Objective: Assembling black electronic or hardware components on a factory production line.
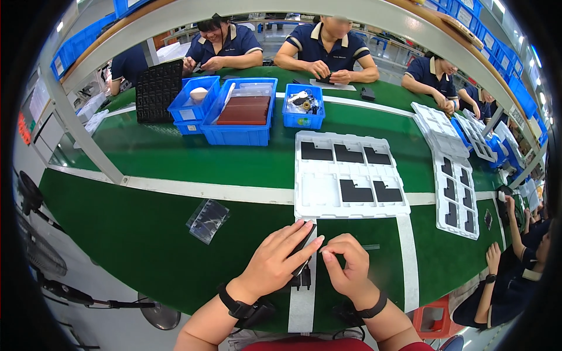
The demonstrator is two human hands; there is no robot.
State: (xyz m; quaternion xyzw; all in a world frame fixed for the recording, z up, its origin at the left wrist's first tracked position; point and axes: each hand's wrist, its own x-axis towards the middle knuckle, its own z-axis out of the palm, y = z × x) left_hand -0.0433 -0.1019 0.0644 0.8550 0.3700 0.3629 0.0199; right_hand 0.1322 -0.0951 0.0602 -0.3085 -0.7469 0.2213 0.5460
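Observation:
My left hand (275, 257) lies over a flat black part (304, 268), its fingers gripping it above the white strip on the green table. Most of the part is hidden under those fingers. Close by on the right, my right hand (350, 264) has its thumb and forefinger pinched together; whatever they hold is too small to make out. Beyond both hands sits a white tray (316, 186) with several black L-shaped pieces (356, 191) in its compartments. A small black forked piece (301, 282) shows just below the part.
A clear plastic sheet (209, 220) lies at left, a thin clear strip (370, 247) right of my right hand. Blue bins (237, 136) and a small blue bin (304, 120) stand farther back. Another white tray (457, 228) is at right. Co-workers (328, 55) sit around the table.

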